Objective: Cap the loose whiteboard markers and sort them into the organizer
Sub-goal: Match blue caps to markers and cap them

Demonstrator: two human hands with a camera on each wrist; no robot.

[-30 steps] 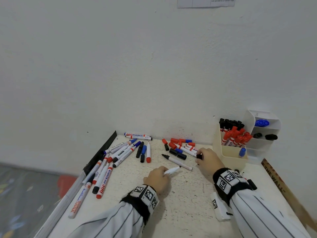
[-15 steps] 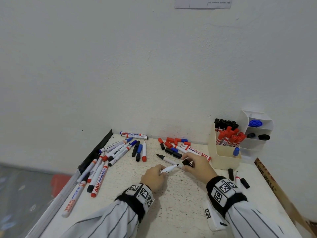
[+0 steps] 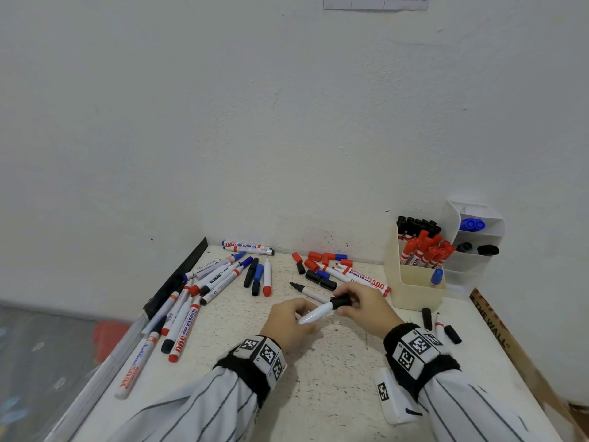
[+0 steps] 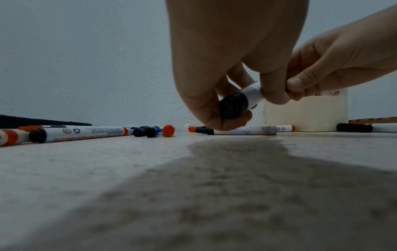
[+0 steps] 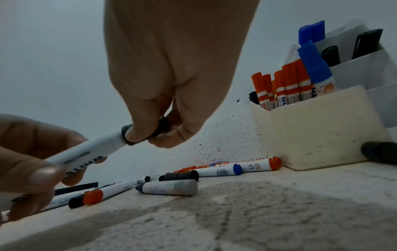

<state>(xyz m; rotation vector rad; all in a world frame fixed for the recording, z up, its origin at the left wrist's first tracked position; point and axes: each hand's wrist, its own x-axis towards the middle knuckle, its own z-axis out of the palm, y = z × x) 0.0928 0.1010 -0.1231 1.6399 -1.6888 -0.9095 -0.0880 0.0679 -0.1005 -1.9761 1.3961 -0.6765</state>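
Observation:
My left hand [image 3: 294, 317] grips the barrel of a white marker [image 3: 317, 313] just above the middle of the table. My right hand [image 3: 349, 303] pinches a black cap [image 3: 341, 302] that sits on the marker's tip end. In the right wrist view the black cap [image 5: 160, 127] meets the white barrel [image 5: 92, 149] between thumb and fingers. In the left wrist view the marker's black rear end [image 4: 233, 105] points at the camera. The cream organizer [image 3: 414, 282] at the right holds red and black markers. Loose markers [image 3: 220, 279] and loose caps [image 3: 318, 266] lie behind my hands.
A white tiered holder [image 3: 478, 237] behind the organizer holds blue and black markers. An uncapped black marker [image 3: 307, 291] lies just beyond my hands. A few small markers and caps [image 3: 441, 327] lie right of my right wrist. A black strip [image 3: 178, 275] borders the table's left edge.
My right hand picked a black cap from the pile and brought it toward my left hand. The cap now sits on the tip of the white marker, which my left hand lifted slightly.

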